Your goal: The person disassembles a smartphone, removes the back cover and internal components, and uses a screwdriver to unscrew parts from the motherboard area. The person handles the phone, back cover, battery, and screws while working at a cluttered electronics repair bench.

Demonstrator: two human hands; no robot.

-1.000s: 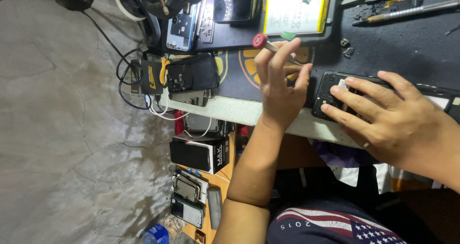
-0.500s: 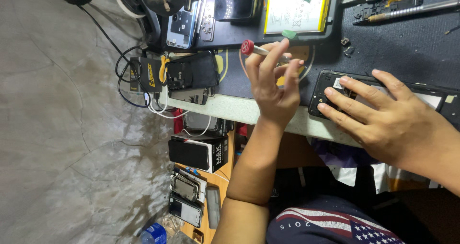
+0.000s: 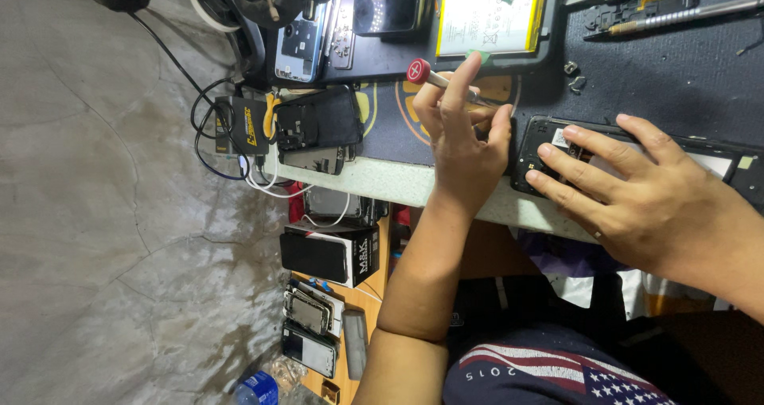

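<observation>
The right hand (image 3: 461,146) has its grip closed around a red-capped screwdriver (image 3: 420,72), whose tip is hidden behind the fingers, just beside an opened black phone (image 3: 549,138) lying on the dark mat (image 3: 676,71) near the table (image 3: 382,178) edge. The left hand (image 3: 637,194) lies flat on that phone with fingers spread, pinning it and gripping nothing. Beyond them a yellow battery (image 3: 489,15) rests in a tray.

Even, soft light; pic sharp.
</observation>
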